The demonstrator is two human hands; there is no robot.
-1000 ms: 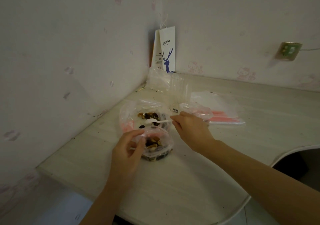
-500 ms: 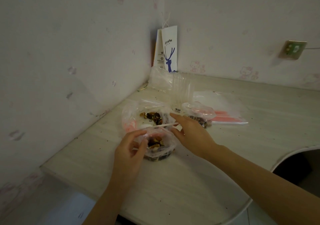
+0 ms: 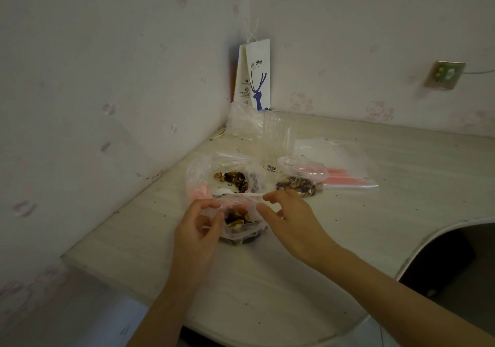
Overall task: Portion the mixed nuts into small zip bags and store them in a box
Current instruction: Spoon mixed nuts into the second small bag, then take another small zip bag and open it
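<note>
By the left hand [image 3: 197,229] the bag [image 3: 249,233] is pinched at the left end of its mouth, between thumb and fingers. The right hand [image 3: 290,219] is curled at the right end of the mouth, with thumb and forefinger either side of the rim; whether the film is actually gripped cannot be told. The bag is stood on the desk [image 3: 267,279] between the hands, with a part-load of nuts [image 3: 235,217] in its bottom.

Thin, limp, slippery film is to be expected. It should be light, with a loose load that shifts and spills if tipped. It is best taken by the stiffer zip strip at both ends and kept upright.

Just behind, a spoon [image 3: 227,192] is laid in the big bag [image 3: 198,175]. A filled bag [image 3: 302,183] lies to the right, and what looks to be a clear box [image 3: 277,138] stands further back.
</note>
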